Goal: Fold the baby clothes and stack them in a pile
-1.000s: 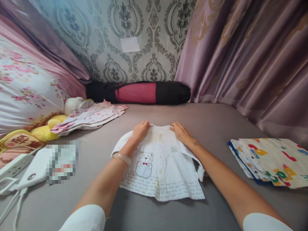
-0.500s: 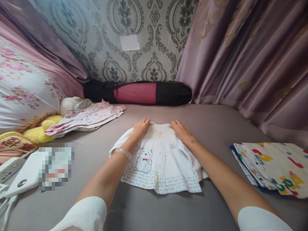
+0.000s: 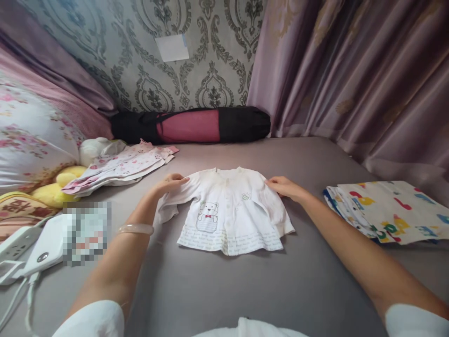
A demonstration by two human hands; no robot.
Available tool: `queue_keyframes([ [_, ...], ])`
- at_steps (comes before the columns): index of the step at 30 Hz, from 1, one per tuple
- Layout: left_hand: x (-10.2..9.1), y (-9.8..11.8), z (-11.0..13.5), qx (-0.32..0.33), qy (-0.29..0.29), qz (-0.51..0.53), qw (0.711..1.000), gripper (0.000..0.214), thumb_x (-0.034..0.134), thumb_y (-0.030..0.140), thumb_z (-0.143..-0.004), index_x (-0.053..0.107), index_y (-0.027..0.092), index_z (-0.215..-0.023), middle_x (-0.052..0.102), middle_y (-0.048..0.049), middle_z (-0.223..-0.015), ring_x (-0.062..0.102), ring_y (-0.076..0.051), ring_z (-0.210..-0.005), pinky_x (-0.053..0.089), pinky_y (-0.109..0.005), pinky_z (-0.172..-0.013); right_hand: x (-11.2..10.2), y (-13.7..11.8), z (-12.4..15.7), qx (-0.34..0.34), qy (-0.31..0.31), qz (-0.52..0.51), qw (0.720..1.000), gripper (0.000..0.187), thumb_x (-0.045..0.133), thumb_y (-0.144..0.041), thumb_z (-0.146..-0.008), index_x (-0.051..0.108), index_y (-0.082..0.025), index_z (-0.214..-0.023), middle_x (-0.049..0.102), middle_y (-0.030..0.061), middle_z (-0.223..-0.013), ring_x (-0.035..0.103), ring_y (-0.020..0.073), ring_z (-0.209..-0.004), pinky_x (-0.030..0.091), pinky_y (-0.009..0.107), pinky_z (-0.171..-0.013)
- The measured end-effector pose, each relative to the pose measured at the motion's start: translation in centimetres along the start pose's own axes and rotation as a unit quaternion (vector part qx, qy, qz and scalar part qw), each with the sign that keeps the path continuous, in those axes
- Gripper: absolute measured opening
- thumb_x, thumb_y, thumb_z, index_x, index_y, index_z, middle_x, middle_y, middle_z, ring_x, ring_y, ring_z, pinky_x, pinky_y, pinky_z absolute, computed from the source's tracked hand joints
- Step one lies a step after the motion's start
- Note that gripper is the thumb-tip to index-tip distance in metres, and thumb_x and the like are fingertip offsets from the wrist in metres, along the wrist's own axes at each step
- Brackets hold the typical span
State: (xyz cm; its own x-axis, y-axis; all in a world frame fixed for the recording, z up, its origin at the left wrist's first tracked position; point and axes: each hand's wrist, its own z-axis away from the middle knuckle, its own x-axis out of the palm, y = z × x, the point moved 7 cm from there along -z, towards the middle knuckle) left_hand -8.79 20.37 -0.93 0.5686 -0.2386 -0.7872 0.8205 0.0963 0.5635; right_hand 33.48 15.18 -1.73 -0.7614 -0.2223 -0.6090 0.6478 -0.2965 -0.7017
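A small white baby shirt (image 3: 229, 210) lies flat, front side up, on the grey bed sheet (image 3: 245, 290). It has buttons down the middle, a bear with a red bow tie on one side and lines of print along the hem. My left hand (image 3: 173, 182) has its fingers closed on the upper edge of the sleeve on the left. On the opposite side, my right hand (image 3: 283, 187) pinches the other sleeve just below the shoulder. Both sleeves angle outward and down; the left cuff is partly hidden behind my wrist.
Folded patterned cloths (image 3: 393, 210) lie at the right. Pink-and-white printed clothes (image 3: 122, 164) rest at the left beside a yellow plush toy (image 3: 52, 192). Nearer are a white power bank (image 3: 49, 248) and a power strip (image 3: 17, 243) with cables. A black-and-red long bag (image 3: 189, 125) lies along the wall.
My hands have moved apart from the shirt's collar out to its two sleeves. The sleeves are now spread wider. The camera view has shifted slightly.
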Motion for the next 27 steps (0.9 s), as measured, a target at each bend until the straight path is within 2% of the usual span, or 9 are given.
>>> queue_keyframes([
  [4,-1.2,-2.1,3.5,-0.009,-0.043,0.072,0.996,0.050,0.062,0.066,-0.066,0.070,0.020,-0.083,0.067,-0.0032,-0.078,0.057,-0.019,-0.076,0.042,-0.025,-0.063,0.1,1.9,3.5,-0.002,-0.059,-0.044,0.997,0.025,0.065,-0.040,-0.081,0.066,-0.015,-0.085,0.069,0.0050,-0.076,0.062,0.0144,-0.069,0.045,0.020,-0.054],
  [9,-1.6,-4.2,5.2,-0.004,-0.074,0.110,0.991,0.045,0.066,0.063,-0.062,0.068,0.020,-0.078,0.062,-0.0011,-0.072,0.052,-0.015,-0.069,0.039,-0.023,-0.061,0.3,3.0,4.5,-0.017,-0.105,-0.073,0.992,0.027,0.071,-0.042,-0.071,0.065,-0.018,-0.081,0.068,0.0031,-0.074,0.061,0.0140,-0.067,0.047,0.022,-0.058],
  [12,-2.0,-3.9,5.5,0.021,-0.053,0.128,0.990,0.044,0.066,0.062,-0.064,0.065,0.020,-0.076,0.059,0.0003,-0.069,0.049,-0.014,-0.066,0.037,-0.022,-0.059,-0.9,3.2,3.5,-0.022,-0.064,-0.068,0.995,0.021,0.066,-0.039,-0.074,0.064,-0.018,-0.079,0.067,0.0026,-0.073,0.059,0.0137,-0.065,0.045,0.023,-0.058],
  [15,-2.8,-2.9,5.8,0.032,0.026,0.169,0.985,0.047,0.063,0.064,-0.065,0.062,0.020,-0.081,0.055,0.0021,-0.068,0.047,-0.012,-0.062,0.034,-0.021,-0.055,-3.2,3.3,2.1,-0.021,0.013,-0.041,0.999,0.016,0.059,-0.032,-0.080,0.062,-0.017,-0.077,0.065,0.0039,-0.070,0.056,0.0139,-0.061,0.042,0.023,-0.056],
  [19,-3.3,-2.0,5.6,0.025,0.083,0.174,0.981,0.052,0.058,0.067,-0.069,0.060,0.019,-0.090,0.051,0.0042,-0.064,0.043,-0.010,-0.054,0.029,-0.021,-0.049,-6.4,2.2,0.6,-0.054,0.088,0.083,0.991,0.016,0.052,-0.021,-0.081,0.066,-0.014,-0.085,0.070,0.0116,-0.085,0.060,0.0181,-0.073,0.042,0.026,-0.062],
  [21,-3.8,-2.0,4.9,0.038,0.116,0.118,0.986,0.052,0.055,0.065,-0.072,0.063,0.019,-0.093,0.053,0.0030,-0.065,0.045,-0.012,-0.056,0.032,-0.022,-0.052,-7.5,1.2,0.3,-0.083,0.125,0.182,0.972,0.025,0.050,-0.018,-0.081,0.069,-0.014,-0.097,0.071,0.0140,-0.098,0.062,0.0215,-0.085,0.043,0.029,-0.070],
  [23,-4.5,-2.1,4.0,0.063,0.156,0.029,0.985,0.050,0.051,0.062,-0.075,0.067,0.018,-0.093,0.058,0.0005,-0.070,0.050,-0.015,-0.063,0.038,-0.024,-0.060,-7.9,0.4,0.3,-0.101,0.156,0.294,0.938,0.030,0.049,-0.020,-0.084,0.069,-0.016,-0.106,0.070,0.0150,-0.106,0.063,0.0248,-0.093,0.043,0.032,-0.075],
  [25,-4.9,-2.4,3.2,0.085,0.174,-0.063,0.979,0.048,0.047,0.057,-0.079,0.069,0.018,-0.095,0.063,-0.0030,-0.079,0.054,-0.018,-0.072,0.041,-0.027,-0.068,-7.6,0.1,0.3,-0.107,0.169,0.394,0.897,0.030,0.046,-0.023,-0.088,0.069,-0.018,-0.107,0.069,0.0153,-0.108,0.063,0.0266,-0.095,0.042,0.035,-0.077],
  [27,-4.6,-3.1,2.5,0.084,0.166,-0.139,0.973,0.047,0.043,0.054,-0.081,0.070,0.019,-0.097,0.067,-0.0068,-0.089,0.057,-0.021,-0.077,0.043,-0.029,-0.072,-6.9,0.5,0.1,-0.107,0.164,0.459,0.866,0.029,0.043,-0.024,-0.090,0.069,-0.019,-0.102,0.068,0.0145,-0.109,0.065,0.0266,-0.094,0.043,0.036,-0.077],
])
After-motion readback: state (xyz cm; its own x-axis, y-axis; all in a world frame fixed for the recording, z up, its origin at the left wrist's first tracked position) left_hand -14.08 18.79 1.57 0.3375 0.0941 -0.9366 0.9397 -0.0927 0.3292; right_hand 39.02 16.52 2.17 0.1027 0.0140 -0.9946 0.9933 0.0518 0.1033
